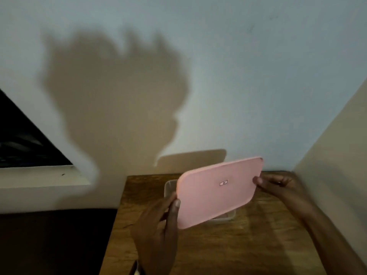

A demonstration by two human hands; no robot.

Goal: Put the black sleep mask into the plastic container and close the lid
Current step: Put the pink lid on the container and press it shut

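Observation:
A pink rectangular lid (216,192) with a small label is held tilted above the table, its face turned toward me. My left hand (158,225) grips its lower left edge with the thumb on the front. On the right edge, my right hand (278,185) pinches it. Behind and below the lid a clear plastic container (169,186) stands on the wooden table; only its left rim and a lower right corner show. The black sleep mask is not visible; the lid hides the container's inside.
The wooden table (238,245) stands in a corner, with a pale wall behind and a beige wall (337,145) on the right. A dark window with a white sill (39,175) is at the left. Left of the table lies a dark surface (49,241).

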